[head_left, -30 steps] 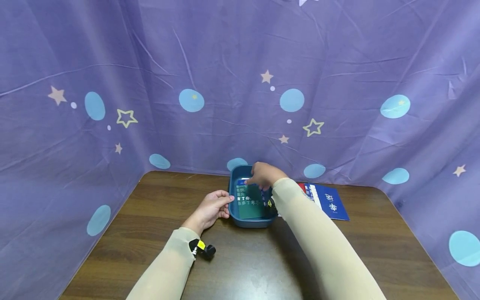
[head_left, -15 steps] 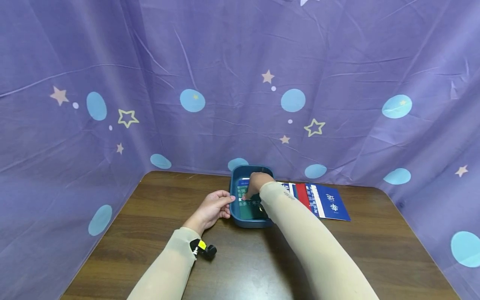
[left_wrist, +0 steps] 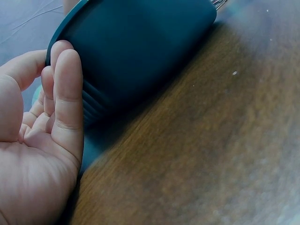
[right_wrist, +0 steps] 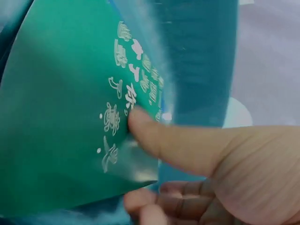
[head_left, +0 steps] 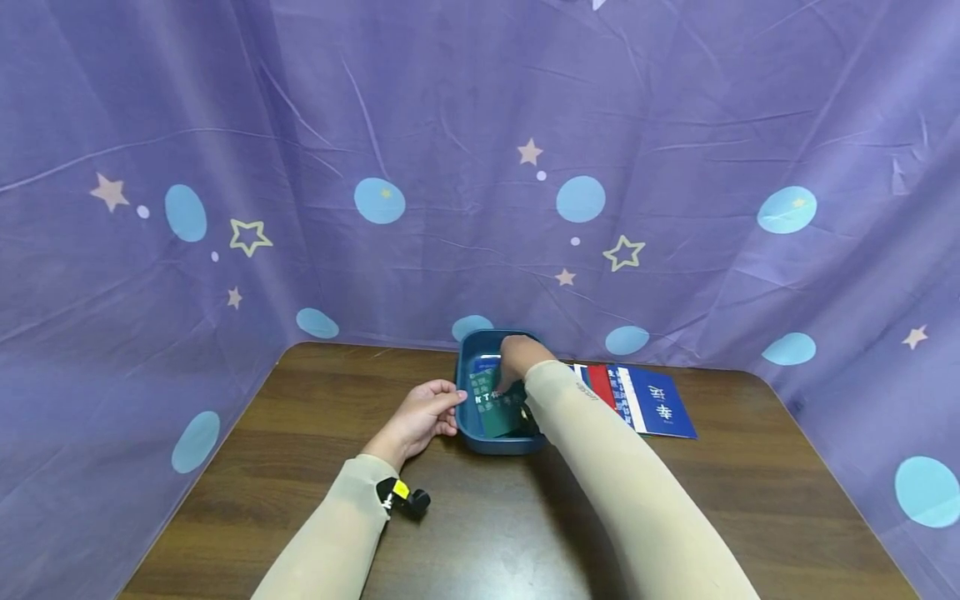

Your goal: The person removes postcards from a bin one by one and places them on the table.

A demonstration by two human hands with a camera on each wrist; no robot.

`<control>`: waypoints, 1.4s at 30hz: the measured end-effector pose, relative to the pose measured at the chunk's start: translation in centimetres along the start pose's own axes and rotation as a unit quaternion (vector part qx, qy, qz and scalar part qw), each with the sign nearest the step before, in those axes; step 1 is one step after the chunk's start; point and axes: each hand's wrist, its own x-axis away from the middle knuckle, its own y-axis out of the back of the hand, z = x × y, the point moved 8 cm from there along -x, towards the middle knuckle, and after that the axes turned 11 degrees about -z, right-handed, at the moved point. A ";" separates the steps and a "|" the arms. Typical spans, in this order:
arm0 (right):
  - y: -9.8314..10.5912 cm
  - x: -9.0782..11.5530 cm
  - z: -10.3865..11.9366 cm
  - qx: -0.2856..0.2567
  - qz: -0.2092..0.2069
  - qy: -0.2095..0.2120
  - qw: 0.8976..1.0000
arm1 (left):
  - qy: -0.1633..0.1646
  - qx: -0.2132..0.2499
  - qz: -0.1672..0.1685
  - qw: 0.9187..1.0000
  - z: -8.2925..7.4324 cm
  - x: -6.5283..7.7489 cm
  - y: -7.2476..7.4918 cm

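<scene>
A dark teal plastic bin (head_left: 502,447) stands toward the back of the table. My left hand (head_left: 422,418) pinches its left rim, the thumb over the edge and the fingers against the outer wall (left_wrist: 140,42). Inside the bin my right hand (head_left: 519,358) holds a green card (right_wrist: 61,117) printed with white and pale characters. The thumb presses on the card's face, and the other fingers are at its far edge. A bit of blue (head_left: 487,363) shows beyond the card in the bin. The right sleeve hides the bin's right side in the head view.
Just right of the bin, several overlapping printed cards lie in a row, among them a red one (head_left: 602,385) and a blue one (head_left: 663,408) with white characters. A purple curtain (head_left: 450,250) hangs behind and beside the wooden table (head_left: 480,533).
My right hand has reached down and leftward into the bin and taken hold of the green card, which is now slightly turned. My left hand stays on the rim.
</scene>
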 end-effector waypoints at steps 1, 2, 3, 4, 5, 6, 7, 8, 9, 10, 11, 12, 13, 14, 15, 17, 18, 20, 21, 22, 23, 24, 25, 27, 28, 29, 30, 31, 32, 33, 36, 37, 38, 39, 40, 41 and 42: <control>-0.4 -1.2 -0.5 -0.005 -0.006 0.008 1.000 | -0.001 0.000 0.000 1.000 0.0 0.0 0.0; -0.7 -2.2 -0.9 -0.011 -0.012 0.016 1.000 | -0.001 0.000 -0.002 1.000 -0.1 0.0 0.0; -0.8 -3.1 -1.3 -0.019 -0.021 0.021 0.999 | -0.001 0.000 -0.002 1.000 -0.1 0.0 0.0; -1.0 -4.1 -1.9 -0.029 -0.028 0.026 0.999 | -0.001 0.000 -0.001 1.000 0.0 0.0 0.0; -0.4 -3.9 -2.0 -0.038 -0.040 0.028 0.998 | -0.001 0.000 -0.002 1.000 0.0 0.0 0.0; 0.7 -3.2 -1.8 -0.044 -0.048 0.029 0.997 | -0.001 -0.001 -0.001 1.000 0.0 0.0 0.0; 1.9 -2.2 -1.6 -0.047 -0.056 0.034 0.997 | 0.000 0.000 -0.002 1.000 0.0 0.0 -0.1; 3.2 -1.1 -1.3 -0.059 -0.062 0.033 0.996 | 0.000 0.000 -0.003 1.000 0.0 0.0 -0.1; 4.3 0.0 -1.2 -0.074 -0.069 0.033 0.994 | 0.000 0.000 -0.004 1.000 0.0 0.0 -0.1; 5.4 1.1 -1.1 -0.093 -0.072 0.032 0.993 | 0.000 0.001 -0.005 1.000 0.0 0.0 -0.1; 6.6 2.2 -1.1 -0.118 -0.077 0.031 0.990 | 0.001 0.002 -0.006 1.000 0.0 0.0 -0.1; 7.7 3.2 -1.3 -0.145 -0.080 0.028 0.986 | 0.001 0.002 -0.007 1.000 0.0 0.1 -0.1; 8.5 3.8 -1.8 -0.172 -0.091 0.026 0.980 | 0.001 0.002 -0.007 1.000 -0.1 0.1 -0.1; 9.2 4.2 -2.4 -0.203 -0.102 0.022 0.974 | 0.001 0.001 -0.007 1.000 -0.1 0.1 -0.1; 9.8 4.5 -3.1 -0.229 -0.114 0.021 0.967 | 0.001 0.001 -0.007 1.000 -0.1 0.1 -0.1; 10.9 5.3 -4.9 -0.274 -0.143 0.011 0.951 | 0.001 0.000 -0.006 1.000 -0.1 0.1 -0.1; 11.4 5.6 -5.9 -0.290 -0.155 0.005 0.944 | 0.001 0.000 -0.005 1.000 -0.1 0.1 -0.1; 12.0 6.2 -8.0 -0.307 -0.180 -0.003 0.935 | 0.000 0.000 -0.005 1.000 -0.1 0.1 -0.1; 12.2 6.6 -9.1 -0.312 -0.190 -0.010 0.931 | 0.000 0.001 -0.006 1.000 -0.2 0.1 -0.1; 12.3 7.0 -10.3 -0.315 -0.199 -0.018 0.928 | 0.000 0.001 -0.007 1.000 -0.2 0.2 -0.1; 12.3 7.4 -11.5 -0.316 -0.208 -0.026 0.925 | 0.001 0.000 -0.007 1.000 -0.2 0.2 -0.1; 12.3 7.9 -12.8 -0.313 -0.217 -0.031 0.924 | 0.001 0.000 -0.008 1.000 -0.2 0.2 -0.1; 12.2 8.4 -14.0 -0.313 -0.223 -0.038 0.922 | 0.002 0.000 -0.008 1.000 -0.2 0.2 -0.1; 11.9 9.5 -16.5 -0.316 -0.234 -0.058 0.918 | 0.003 0.001 -0.010 1.000 -0.2 0.2 0.0; 11.7 10.0 -17.8 -0.314 -0.241 -0.067 0.916 | 0.004 0.001 -0.010 1.000 -0.1 0.2 0.0; 11.4 10.5 -19.1 -0.311 -0.245 -0.078 0.915 | 0.004 0.001 -0.011 1.000 -0.1 0.1 0.0; 11.1 11.0 -20.3 -0.317 -0.246 -0.089 0.912 | 0.004 0.001 -0.012 1.000 -0.1 0.1 0.0; 10.8 11.5 -21.5 -0.316 -0.248 -0.099 0.910 | 0.004 0.000 -0.012 1.000 -0.1 0.1 0.0; 10.5 11.9 -22.7 -0.311 -0.252 -0.109 0.910 | 0.005 0.000 -0.013 1.000 0.0 0.0 0.0; 10.2 12.4 -23.8 -0.305 -0.256 -0.117 0.910 | 0.005 -0.001 -0.013 1.000 0.0 0.0 0.0; 8.9 13.4 -26.6 -0.312 -0.261 -0.145 0.902 | 0.006 -0.003 -0.015 1.000 0.0 -0.1 0.1; 8.6 13.8 -27.4 -0.305 -0.264 -0.152 0.902 | 0.007 -0.003 -0.016 1.000 0.0 -0.1 0.1; 8.1 14.0 -28.1 -0.301 -0.265 -0.160 0.902 | 0.008 -0.003 -0.017 1.000 0.0 -0.1 0.1; 7.7 14.2 -28.8 -0.301 -0.264 -0.170 0.900 | 0.008 -0.004 -0.017 1.000 0.0 -0.1 0.1; 7.2 14.4 -29.5 -0.302 -0.261 -0.180 0.899 | 0.010 -0.004 -0.018 1.000 0.1 -0.1 0.1; 6.6 14.6 -30.1 -0.300 -0.256 -0.189 0.899 | 0.009 -0.005 -0.019 1.000 0.1 -0.1 0.1; 6.1 14.8 -30.6 -0.298 -0.251 -0.196 0.900 | 0.008 -0.005 -0.019 1.000 0.1 -0.1 0.1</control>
